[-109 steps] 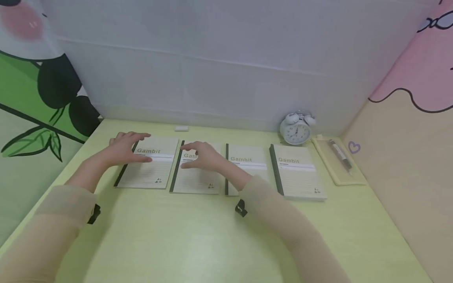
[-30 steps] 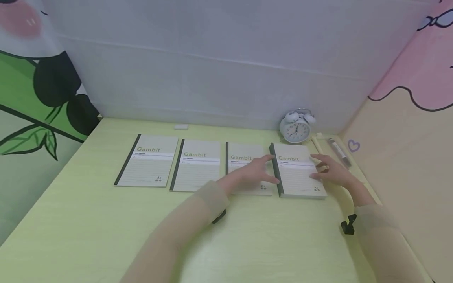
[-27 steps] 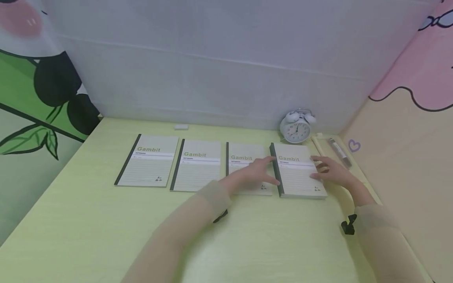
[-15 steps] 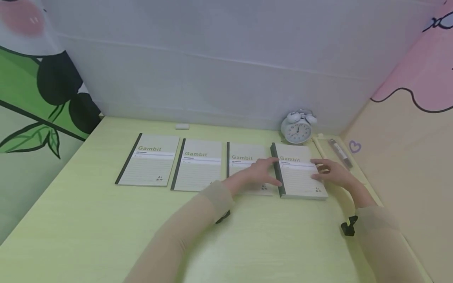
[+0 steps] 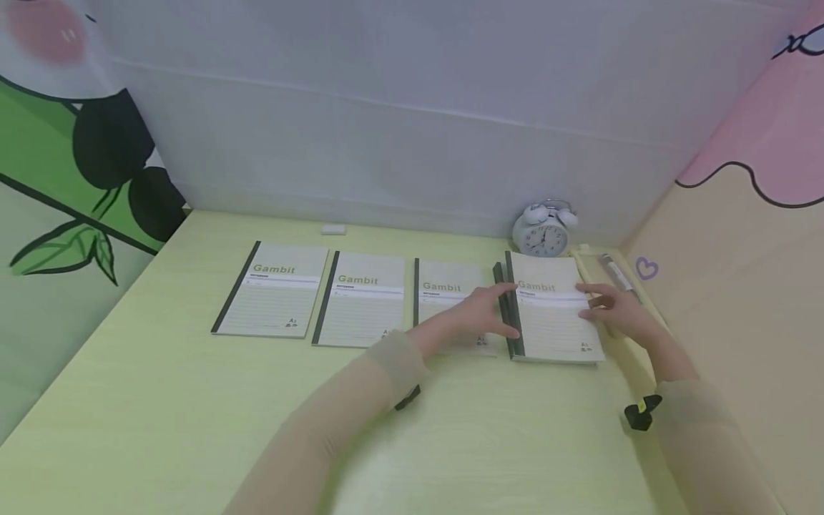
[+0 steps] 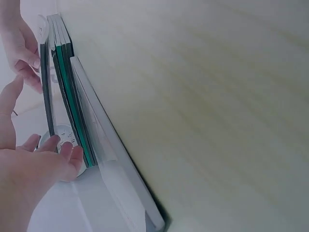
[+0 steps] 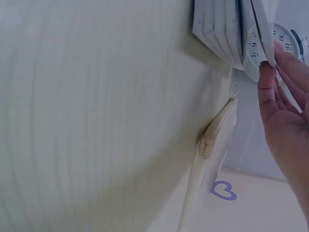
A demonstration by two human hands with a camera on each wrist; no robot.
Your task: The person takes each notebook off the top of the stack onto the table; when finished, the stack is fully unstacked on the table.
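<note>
A white Gambit notebook (image 5: 553, 307) with a dark spine is raised off a small stack of notebooks (image 6: 72, 96), slightly right of those below. My left hand (image 5: 479, 311) holds its spine side, index fingertip and thumb spread along the edge. At the opposite edge my right hand (image 5: 621, 313) pinches it, thumb and fingers meeting at the page edge in the right wrist view. Under my left wrist lies a single notebook (image 5: 444, 275), partly covered. Further left, two more notebooks lie flat, the middle one (image 5: 363, 307) and the leftmost one (image 5: 273, 293).
Behind the stack stands a white twin-bell alarm clock (image 5: 543, 236). A pale zip pouch (image 5: 586, 250) with a marker pen (image 5: 616, 272) lies at the right, partly behind my right hand. A white eraser-like block (image 5: 333, 229) sits near the back wall. Walls bound the table's back and right.
Both hands have come from the two left notebooks to the stack at the right. Within the last half second its top notebook has risen and shifted slightly right.
</note>
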